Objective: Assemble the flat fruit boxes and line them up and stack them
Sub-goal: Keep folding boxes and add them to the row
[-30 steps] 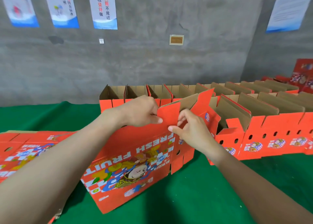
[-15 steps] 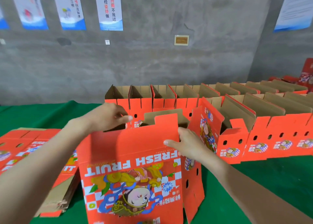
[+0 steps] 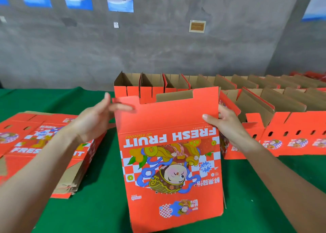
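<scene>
Standing upright above the table (image 3: 98, 206), the box (image 3: 169, 153) is at the middle, its print upside down. The right hand (image 3: 227, 125) pinches its flap edge at 2 o'clock, thumb in front, fingers curled behind. The left hand (image 3: 95, 119), blurred, touches the flap corner at 10 o'clock with straight fingers, thumb lifted apart. Flat boxes (image 3: 44, 144) lie at 9 o'clock; assembled boxes (image 3: 264, 105) line up from 12 to 3 o'clock.

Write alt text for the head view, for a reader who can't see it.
An upright red box, its FRESH FRUIT print upside down, stands on a green table; the right hand grips its right edge and the left hand touches its top left corner. A stack of flat boxes lies to the left; rows of assembled boxes stand behind and right.
</scene>
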Available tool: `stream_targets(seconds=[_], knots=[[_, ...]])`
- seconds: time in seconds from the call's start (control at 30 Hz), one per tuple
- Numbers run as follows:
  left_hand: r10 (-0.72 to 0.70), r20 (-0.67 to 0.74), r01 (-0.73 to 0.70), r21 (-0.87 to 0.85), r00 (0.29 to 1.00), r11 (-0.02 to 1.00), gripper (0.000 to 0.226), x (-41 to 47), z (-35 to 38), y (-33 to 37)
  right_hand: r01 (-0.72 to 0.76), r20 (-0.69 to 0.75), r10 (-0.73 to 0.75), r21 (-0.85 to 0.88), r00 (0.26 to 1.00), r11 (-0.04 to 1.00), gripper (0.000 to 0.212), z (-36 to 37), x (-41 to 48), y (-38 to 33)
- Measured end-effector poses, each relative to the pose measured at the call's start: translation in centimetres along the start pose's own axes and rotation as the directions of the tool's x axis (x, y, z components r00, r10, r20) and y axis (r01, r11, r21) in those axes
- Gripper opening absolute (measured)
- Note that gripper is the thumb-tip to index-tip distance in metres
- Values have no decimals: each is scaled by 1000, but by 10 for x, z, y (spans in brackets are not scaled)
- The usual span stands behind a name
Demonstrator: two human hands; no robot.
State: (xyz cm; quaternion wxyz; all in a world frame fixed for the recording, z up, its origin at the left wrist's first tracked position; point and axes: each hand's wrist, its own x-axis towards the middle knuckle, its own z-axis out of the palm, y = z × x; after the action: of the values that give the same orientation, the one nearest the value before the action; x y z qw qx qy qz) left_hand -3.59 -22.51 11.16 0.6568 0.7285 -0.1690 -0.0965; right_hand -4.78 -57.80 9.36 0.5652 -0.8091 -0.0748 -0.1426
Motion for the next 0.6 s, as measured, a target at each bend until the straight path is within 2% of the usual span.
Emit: stream_targets(seconds=[0.07, 0.1, 0.13, 0.17, 0.2, 0.27, 0.3, 0.37, 0.43, 0.53, 0.6], knots=[[37, -73, -11, 326, 997, 945, 68, 4, 7, -10, 27, -38, -26, 38, 999, 999, 12, -4, -1, 0], [53, -88, -12, 418, 995, 908, 65, 7, 10, -14, 45, -62, -42, 55, 997, 997, 13, -6, -1, 0], [44, -81, -7, 407, 996, 913, 62, 9, 12, -18, 64, -80, -58, 74, 995, 995, 17, -8, -2, 1], [20, -67, 1, 300, 998, 954, 60, 11, 14, -21, 80, -91, -72, 85, 993, 993, 19, -10, -2, 2], [3, -87, 7, 120, 996, 993, 58, 13, 17, -21, 96, -97, -87, 87, 991, 992, 21, -12, -4, 3], [83, -211, -125, -193, 974, 973, 42, 18, 18, -18, 128, -95, -120, 85, 988, 988, 24, -17, -6, 4], [141, -251, -198, -217, 958, 956, 33, 20, 18, -15, 137, -88, -128, 95, 988, 986, 25, -19, -8, 5], [203, -196, -248, -245, 959, 937, 35, 24, 21, -10, 144, -77, -136, 116, 988, 983, 27, -21, -9, 7], [131, -159, -165, -228, 979, 960, 47, 25, 29, -8, 139, -60, -132, 131, 989, 982, 28, -21, -9, 6], [49, -194, -90, -207, 980, 974, 41, 28, 33, -12, 161, -45, -156, 139, 987, 977, 31, -20, -9, 3], [-5, -99, -6, -115, 995, 993, 36, 28, 29, -17, 173, -47, -168, 146, 985, 974, 30, -19, -10, 2]])
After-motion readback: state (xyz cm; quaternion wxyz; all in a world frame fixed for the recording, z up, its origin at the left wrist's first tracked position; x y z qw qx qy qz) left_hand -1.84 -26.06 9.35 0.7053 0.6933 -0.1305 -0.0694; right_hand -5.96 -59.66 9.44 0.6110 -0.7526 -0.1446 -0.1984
